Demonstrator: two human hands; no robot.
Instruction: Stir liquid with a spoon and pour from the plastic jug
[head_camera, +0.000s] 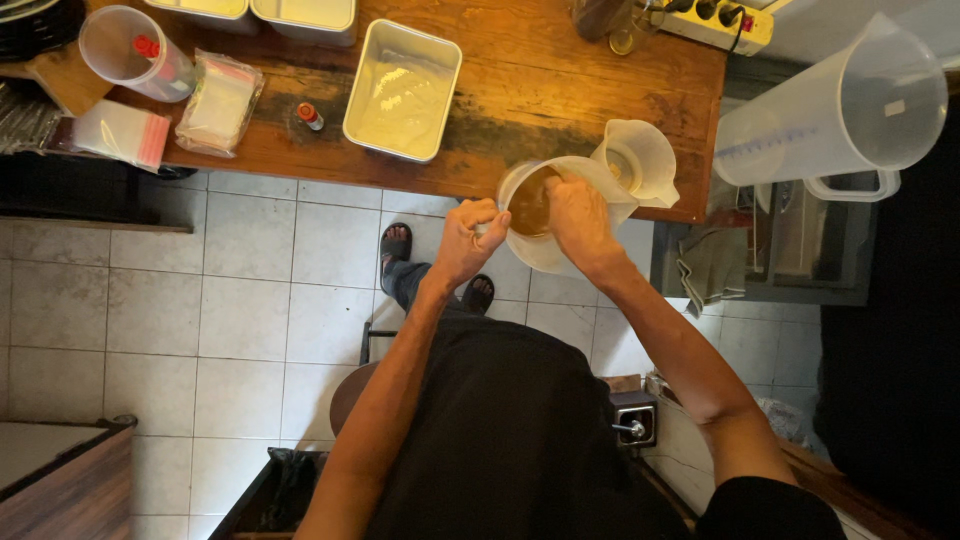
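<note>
A translucent white plastic jug part-filled with brown liquid (545, 215) is held just off the near edge of the worn wooden table (520, 90), above the pale tiled floor (180, 320). The left hand (470, 235) is curled into a fist around the jug's handle side, fingers closed tight on it. The right hand (578, 222) lies over the jug's rim with fingers bent down toward the liquid; whether they pinch anything inside I cannot tell.

Touching the jug at its far right stands a smaller translucent measuring cup with a spout (640, 160), on the table's corner. Further right a large clear measuring pitcher with a blue scale strip down its side (835, 110) lies tilted, mouth toward the right.

A rectangular white metal tray with pale contents (402, 90) sits mid-table. Left of it lies a small bottle with an orange-red cap (310, 116), then a clear zip bag of white material (218, 102), and a second flat clear bag with a red zip strip (118, 132) at the table's left end. A clear plastic tumbler holding a red-capped item (130, 52) lies tilted behind them. A yellow-white power strip (715, 20) rests at the far right edge
</note>
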